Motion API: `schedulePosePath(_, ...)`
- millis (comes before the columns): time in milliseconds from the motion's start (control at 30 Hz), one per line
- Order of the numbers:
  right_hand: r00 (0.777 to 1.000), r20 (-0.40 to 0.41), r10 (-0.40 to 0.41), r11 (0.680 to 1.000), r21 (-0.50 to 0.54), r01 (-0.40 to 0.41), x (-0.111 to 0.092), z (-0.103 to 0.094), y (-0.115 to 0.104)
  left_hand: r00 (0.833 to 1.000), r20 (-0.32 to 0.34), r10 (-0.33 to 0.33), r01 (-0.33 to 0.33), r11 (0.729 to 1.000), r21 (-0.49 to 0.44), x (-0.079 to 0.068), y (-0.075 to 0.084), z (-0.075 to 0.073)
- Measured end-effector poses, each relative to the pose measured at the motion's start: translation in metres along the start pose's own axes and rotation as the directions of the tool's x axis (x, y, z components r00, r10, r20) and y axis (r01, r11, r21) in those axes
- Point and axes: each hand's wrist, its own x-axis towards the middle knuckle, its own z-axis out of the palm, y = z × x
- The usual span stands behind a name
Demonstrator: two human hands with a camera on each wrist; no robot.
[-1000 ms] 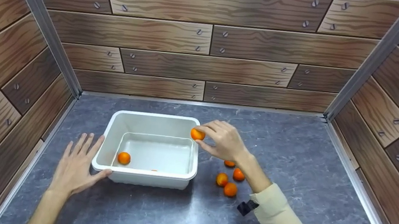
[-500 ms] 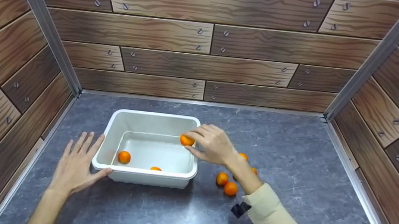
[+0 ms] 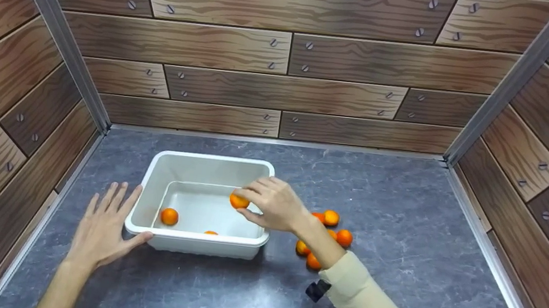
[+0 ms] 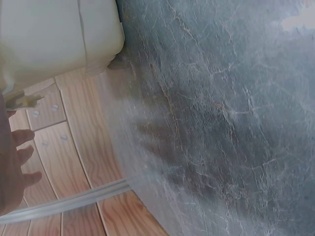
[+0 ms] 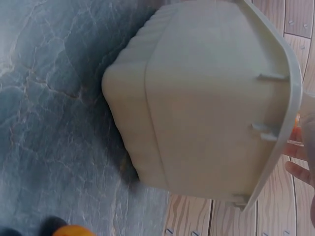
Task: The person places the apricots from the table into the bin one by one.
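In the head view a white plastic tub [image 3: 192, 243] stands left of centre. Over its right part my right hand [image 3: 274, 203] pinches a small orange mandarin [image 3: 238, 201] between thumb and fingers. Inside the tub lie a mandarin [image 3: 169, 216] at the left and another [image 3: 211, 232] mostly hidden behind the front wall. My left hand [image 3: 103, 227] is spread at the tub's left side, thumb right at the front left corner of the rim. The right wrist view shows the tub's outer wall [image 5: 211, 113], with my right fingers [image 5: 298, 151] beyond the rim.
Several loose mandarins [image 3: 344, 238] lie on the dark marbled table [image 3: 403, 205] right of the tub, some partly hidden under my right forearm. Wood-patterned walls [image 3: 347, 59] enclose the table at the back and sides, with metal strips [image 3: 498, 272] along the edges.
My right hand has carried its mandarin left, from the tub's right rim to over the inside. More loose mandarins show from behind the forearm. My left hand stays in place.
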Motion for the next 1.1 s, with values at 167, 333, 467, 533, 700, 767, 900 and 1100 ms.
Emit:
schedulePosePath(167, 1.000, 0.027, -0.016, 1.000, -0.026, 0.017, 0.002, 0.004, -0.005, 1.000, -0.003, 0.006, -0.006, 1.000, -0.001, 0.000, -0.001, -0.001)
schedulePosePath(333, 0.995, 0.097, -0.039, 0.997, -0.060, 0.045, 0.004, 0.005, -0.010, 1.000, -0.002, 0.005, -0.005, 1.000, 0.005, -0.002, 0.000, 0.000)
schedulePosePath(467, 0.987, 0.160, -0.029, 0.997, -0.067, 0.041, 0.006, 0.005, -0.013, 1.000, -0.005, 0.003, -0.003, 1.000, 0.005, -0.003, 0.001, 0.000)
schedulePosePath(533, 0.983, 0.183, -0.021, 0.997, -0.074, 0.035, 0.006, 0.005, -0.013, 1.000, -0.011, 0.004, -0.004, 1.000, 0.005, -0.003, 0.001, 0.000)
schedulePosePath(700, 0.974, 0.228, -0.010, 0.995, -0.092, 0.032, 0.008, 0.006, -0.016, 1.000, -0.011, -0.002, 0.003, 1.000, 0.009, -0.002, 0.001, 0.000)
schedulePosePath(767, 0.969, 0.248, -0.001, 0.995, -0.093, 0.025, 0.008, 0.006, -0.016, 1.000, -0.009, -0.004, 0.004, 1.000, 0.009, -0.002, 0.001, 0.000)
schedulePosePath(900, 0.960, 0.278, 0.018, 0.996, -0.085, 0.006, 0.008, 0.005, -0.016, 1.000, -0.003, -0.002, 0.002, 1.000, 0.009, -0.001, 0.001, 0.000)
schedulePosePath(1100, 0.956, 0.293, 0.032, 0.997, -0.070, -0.012, 0.007, 0.005, -0.016, 1.000, 0.006, -0.005, 0.005, 1.000, 0.005, 0.000, 0.001, 0.000)
